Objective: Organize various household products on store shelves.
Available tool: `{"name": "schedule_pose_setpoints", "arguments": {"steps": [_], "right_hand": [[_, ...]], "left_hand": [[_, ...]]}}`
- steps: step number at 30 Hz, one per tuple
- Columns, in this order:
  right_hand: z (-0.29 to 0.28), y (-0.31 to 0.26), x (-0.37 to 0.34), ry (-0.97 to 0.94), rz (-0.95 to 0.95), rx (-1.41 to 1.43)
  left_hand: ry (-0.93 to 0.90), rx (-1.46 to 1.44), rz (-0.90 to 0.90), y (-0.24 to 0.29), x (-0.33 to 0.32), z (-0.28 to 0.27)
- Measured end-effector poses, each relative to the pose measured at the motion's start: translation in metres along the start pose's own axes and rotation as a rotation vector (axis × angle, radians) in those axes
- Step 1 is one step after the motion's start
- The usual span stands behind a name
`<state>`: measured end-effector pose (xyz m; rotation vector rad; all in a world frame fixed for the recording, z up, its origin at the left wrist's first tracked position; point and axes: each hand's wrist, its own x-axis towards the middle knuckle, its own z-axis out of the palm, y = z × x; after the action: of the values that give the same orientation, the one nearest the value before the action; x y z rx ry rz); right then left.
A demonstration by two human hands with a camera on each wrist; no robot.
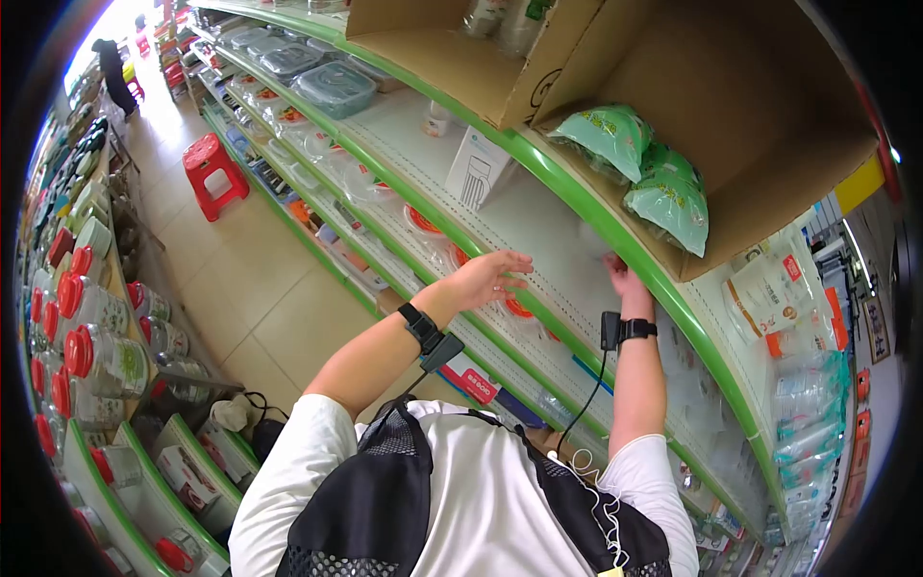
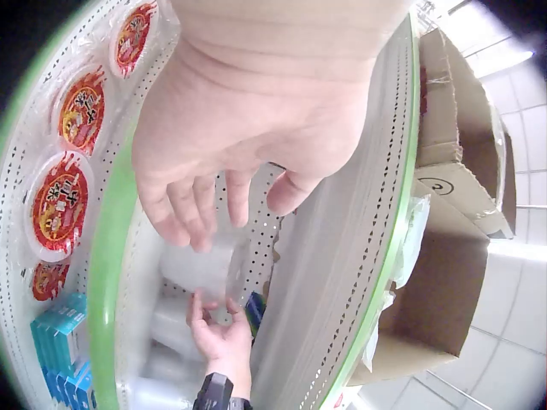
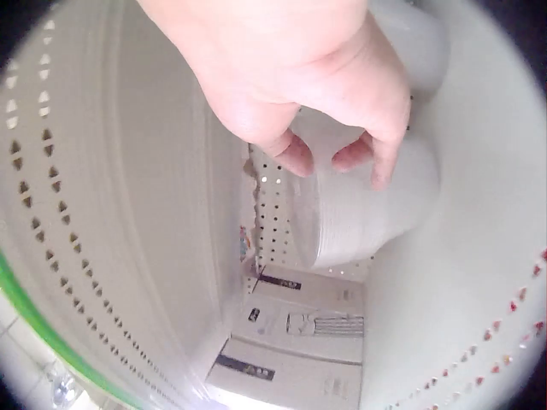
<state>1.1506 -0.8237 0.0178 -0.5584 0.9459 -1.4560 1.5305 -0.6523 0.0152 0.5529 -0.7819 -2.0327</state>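
Frosted white plastic cylinder (image 3: 367, 218) stood long-axis upright on white perforated shelf (image 1: 548, 216), far of right hand (image 1: 631, 279) | right: nearer, half-curled against it, grip couldn't be told | left hand (image 1: 488, 279): empty, fingers loose

Red stool (image 1: 205, 159) on tiled floor (image 1: 221, 288)

There are two hands (image 1: 486, 279) (image 1: 630, 281), two green bags (image 1: 606, 133) (image 1: 673, 204), two brown cartons (image 1: 433, 48) (image 1: 769, 125) and two wrist straps (image 1: 416, 324) (image 1: 639, 329).
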Motion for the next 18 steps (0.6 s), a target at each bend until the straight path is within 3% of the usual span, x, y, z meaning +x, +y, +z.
{"name": "schedule_pose_setpoints", "arguments": {"steps": [2,5,10,11,13,18], "right_hand": [[0.009,0.008,-0.026,-0.005,0.017,-0.071],[0.023,0.009,-0.074,-0.178,0.146,-0.258],[0.064,0.011,-0.16,-0.229,0.164,-0.363],[0.067,0.013,-0.172,-0.22,0.116,-0.408],[0.06,0.008,-0.189,-0.226,0.073,-0.505],[0.052,0.002,-0.246,-0.288,-0.015,-0.622]], "left_hand": [[-0.013,0.02,0.012,0.003,0.011,0.004],[0.053,0.103,0.072,0.002,0.035,0.012],[0.159,0.261,0.189,0.004,0.056,0.022],[0.146,0.266,0.177,0.002,0.055,0.021],[0.042,0.394,0.34,-0.006,0.04,0.021],[-0.067,0.226,0.256,0.001,-0.004,0.032]]}}
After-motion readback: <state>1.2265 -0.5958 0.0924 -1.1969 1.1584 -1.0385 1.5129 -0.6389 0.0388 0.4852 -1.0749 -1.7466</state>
